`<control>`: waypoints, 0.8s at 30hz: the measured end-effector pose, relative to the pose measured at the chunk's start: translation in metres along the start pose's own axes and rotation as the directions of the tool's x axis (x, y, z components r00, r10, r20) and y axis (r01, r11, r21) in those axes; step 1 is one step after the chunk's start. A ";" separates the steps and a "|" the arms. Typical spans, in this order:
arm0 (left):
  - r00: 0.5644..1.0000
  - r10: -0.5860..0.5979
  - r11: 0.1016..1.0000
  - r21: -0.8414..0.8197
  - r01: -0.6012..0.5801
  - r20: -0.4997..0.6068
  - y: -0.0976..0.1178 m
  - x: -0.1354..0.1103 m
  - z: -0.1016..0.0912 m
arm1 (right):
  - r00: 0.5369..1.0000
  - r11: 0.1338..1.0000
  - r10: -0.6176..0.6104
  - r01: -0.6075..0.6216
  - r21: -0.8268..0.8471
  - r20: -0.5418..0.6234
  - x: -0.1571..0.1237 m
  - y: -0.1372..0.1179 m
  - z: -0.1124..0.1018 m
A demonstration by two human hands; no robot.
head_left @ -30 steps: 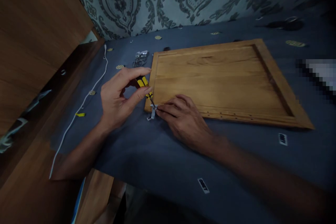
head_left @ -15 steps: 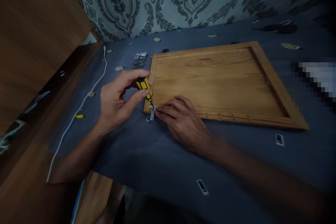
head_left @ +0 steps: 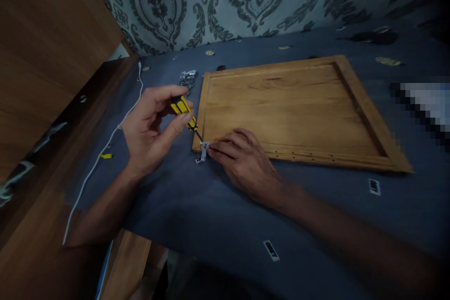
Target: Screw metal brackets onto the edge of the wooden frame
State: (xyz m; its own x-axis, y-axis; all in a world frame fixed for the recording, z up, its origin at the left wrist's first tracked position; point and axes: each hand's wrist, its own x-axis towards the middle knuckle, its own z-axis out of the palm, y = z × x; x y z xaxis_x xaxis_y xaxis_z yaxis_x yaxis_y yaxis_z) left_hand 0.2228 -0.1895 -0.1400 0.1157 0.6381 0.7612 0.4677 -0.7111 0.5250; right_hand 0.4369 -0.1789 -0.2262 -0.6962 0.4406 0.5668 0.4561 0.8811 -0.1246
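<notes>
1 metal hinge (head_left: 203,153) sits at the near left corner of the wooden panel (head_left: 281,108). Left of this panel, the left hand (head_left: 146,131) pinches the screwdriver (head_left: 183,110), whose tip is at the hinge. The right hand (head_left: 248,164) lies across the panel's near edge, beside the hinge; whether it pinches this hinge, I cannot tell.

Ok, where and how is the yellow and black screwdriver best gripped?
Probably by its handle, from the left, as the left hand does. The handle is the thickest part and leans up and left, away from the metal bracket that the thin shaft slants down to; the right hand crowds the other side.
</notes>
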 end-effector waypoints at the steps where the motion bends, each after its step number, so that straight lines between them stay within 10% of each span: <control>1: 1.000 0.013 1.000 -0.009 -0.013 0.012 -0.001 0.000 0.001 | 1.000 1.000 0.000 0.000 -0.006 0.000 0.000 0.000 0.000; 24: 0.995 0.035 0.999 0.017 -0.037 0.098 -0.005 -0.004 0.003 | 1.000 1.000 0.001 -0.001 -0.016 -0.011 -0.001 -0.001 0.003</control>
State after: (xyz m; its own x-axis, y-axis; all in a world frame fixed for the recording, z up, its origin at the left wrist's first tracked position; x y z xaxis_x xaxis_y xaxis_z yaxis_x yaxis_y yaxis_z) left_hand 0.2226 -0.1877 -0.1467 0.2173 0.6387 0.7382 0.4775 -0.7291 0.4903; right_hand 0.4353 -0.1791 -0.2291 -0.6900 0.4392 0.5754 0.4654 0.8780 -0.1121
